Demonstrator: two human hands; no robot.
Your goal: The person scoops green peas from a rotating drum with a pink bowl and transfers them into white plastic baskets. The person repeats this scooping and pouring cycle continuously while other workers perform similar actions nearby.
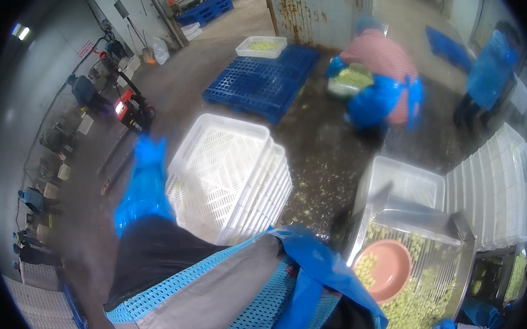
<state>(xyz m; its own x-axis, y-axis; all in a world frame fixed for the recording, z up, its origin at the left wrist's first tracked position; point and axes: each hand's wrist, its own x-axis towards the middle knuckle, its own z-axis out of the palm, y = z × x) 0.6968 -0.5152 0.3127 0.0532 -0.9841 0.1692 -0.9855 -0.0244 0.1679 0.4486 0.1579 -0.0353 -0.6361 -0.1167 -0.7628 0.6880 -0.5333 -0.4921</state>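
Note:
My left hand [150,151], in a blue glove with a blue sleeve cover, reaches out over the floor. It is blurred; its fingers look apart, and I see nothing held in it. Just to its right stands a stack of white perforated plastic crates [222,161], and the top crate holds nothing that I can make out. My right hand is out of view. On my right, a pink plastic basin [389,272] rests among pale green grape-like fruit [418,308] on a slatted metal chute [436,254]. Some of the fruit lies inside the basin.
A co-worker [379,76] bends over a crate of fruit [352,78]. Ahead, a blue pallet [265,80] bears a white crate [261,46]. A red pallet truck [132,107] stands left. More stacked crates [495,190] and another person's gloved hand [444,328] are right. Fruit bits litter the wet floor.

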